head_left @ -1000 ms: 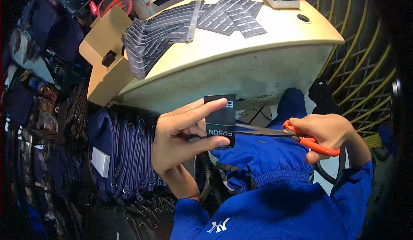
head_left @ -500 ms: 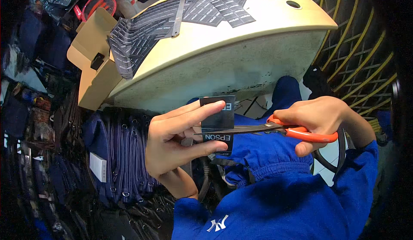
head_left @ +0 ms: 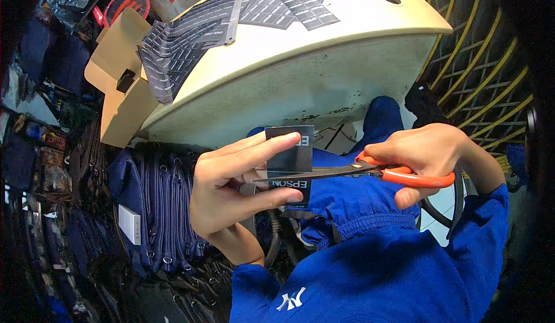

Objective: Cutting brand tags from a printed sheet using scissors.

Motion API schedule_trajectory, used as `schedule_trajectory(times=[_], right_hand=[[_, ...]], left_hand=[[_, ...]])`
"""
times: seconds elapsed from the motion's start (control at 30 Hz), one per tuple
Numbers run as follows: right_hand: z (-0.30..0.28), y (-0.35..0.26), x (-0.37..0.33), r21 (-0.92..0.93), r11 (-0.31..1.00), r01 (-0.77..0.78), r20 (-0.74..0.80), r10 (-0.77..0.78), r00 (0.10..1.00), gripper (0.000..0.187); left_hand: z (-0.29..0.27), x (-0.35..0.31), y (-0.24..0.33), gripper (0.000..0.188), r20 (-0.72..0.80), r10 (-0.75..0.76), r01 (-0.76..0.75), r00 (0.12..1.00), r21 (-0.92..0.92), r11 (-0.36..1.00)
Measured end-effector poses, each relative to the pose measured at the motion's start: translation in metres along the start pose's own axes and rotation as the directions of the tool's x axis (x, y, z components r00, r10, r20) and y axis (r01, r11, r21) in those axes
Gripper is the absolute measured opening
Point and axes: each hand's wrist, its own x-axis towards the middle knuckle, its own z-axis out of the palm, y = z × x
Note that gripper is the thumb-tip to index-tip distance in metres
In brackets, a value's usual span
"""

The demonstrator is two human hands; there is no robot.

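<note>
My left hand point(head_left: 217, 190) grips a small black strip of printed labels point(head_left: 289, 160), with the fingertips along its upper part and the thumb at its lower part. Pale lettering shows on the strip. My right hand point(head_left: 430, 149) is closed around the orange handles of a pair of scissors point(head_left: 404, 176). The dark blades lie across the strip between my left fingers and thumb, their tips reaching past its left edge. The blades look nearly together; whether the strip is cut through I cannot tell.
Ahead stands a curved pale table point(head_left: 358, 22) with several black label sheets point(head_left: 269, 5) and a metal ruler point(head_left: 235, 13). An opened cardboard box point(head_left: 127, 106) sits at its left end. Navy straps with metal rings point(head_left: 167, 207) and a white box point(head_left: 129, 224) lie at left.
The scissor blades have come closer together across the strip. Both hands keep their grips, and the whole view has shifted slightly.
</note>
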Motion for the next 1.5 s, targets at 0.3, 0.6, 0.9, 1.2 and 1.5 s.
schedule_trajectory(times=[0.3, 0.6, 0.9, 1.2, 1.5], right_hand=[[0.002, 0.001, 0.002, 0.029, 0.999, -0.031, 0.015, 0.031, 0.999, 0.082], [0.001, -0.002, 0.002, 0.035, 0.999, -0.027, 0.023, 0.027, 0.999, 0.075], [0.0, -0.008, 0.003, 0.048, 0.998, -0.032, 0.027, 0.031, 0.999, 0.069], [0.0, -0.01, 0.003, 0.068, 0.997, -0.037, 0.0, 0.037, 0.999, 0.052], [-0.001, -0.012, 0.003, 0.057, 0.998, 0.008, -0.037, -0.006, 0.999, 0.049]], left_hand=[[-0.004, -0.001, 0.007, 0.063, 0.046, -0.086, 0.084, 0.995, 0.045, 0.995], [-0.005, -0.002, 0.005, 0.064, 0.056, -0.073, 0.069, 0.996, 0.059, 0.996], [-0.005, 0.001, 0.008, 0.062, 0.066, -0.076, 0.076, 0.995, 0.001, 0.997], [-0.006, -0.001, 0.01, 0.063, 0.075, -0.114, 0.115, 0.991, 0.002, 0.993], [-0.006, -0.002, 0.008, 0.065, 0.071, -0.116, 0.114, 0.991, 0.029, 0.993]])
